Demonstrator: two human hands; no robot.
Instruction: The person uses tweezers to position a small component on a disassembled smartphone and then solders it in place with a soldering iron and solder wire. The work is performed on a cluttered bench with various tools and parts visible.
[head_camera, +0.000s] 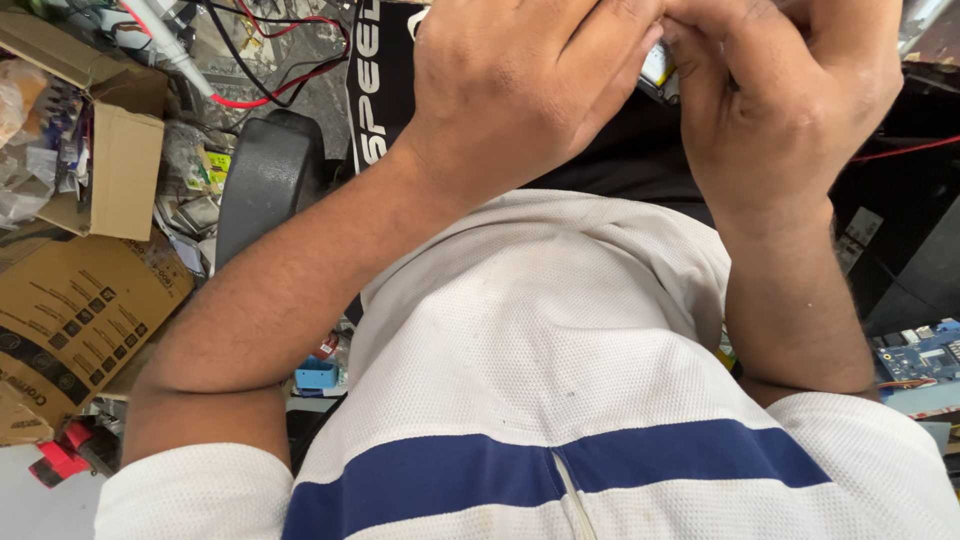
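**Bench entry: small flat part between two hands**

Item 1: small flat pale part with yellow edge, qty 1 visible, top centre of view, wedged between both hands over black mat w/ white lettering. Mostly hidden; kind not clear. Judged light, thin, prob. fragile, maybe slick; best taken by the edges, not the flat face.

Left hand: fingers curled in, tips pressed toward the part. Actual contact hidden; cannot tell if pinching.

Right hand: fingers bent, closed in a loose fist at the same spot; grip on the part likewise not shown.

Both forearms bare, rising from white knit shirt w/ navy stripe.

Surroundings, counted:
- brown cardboard boxes, qty 2: open one upper left, printed one below it.
- red and black wires, loose bundle, top left.
- dark grey curved plastic piece, qty 1, beside left forearm.
- blue circuit board, qty 1, right edge.
- small blue plastic bit, qty 1, under left elbow.
- red plastic piece, qty 1, lower left.
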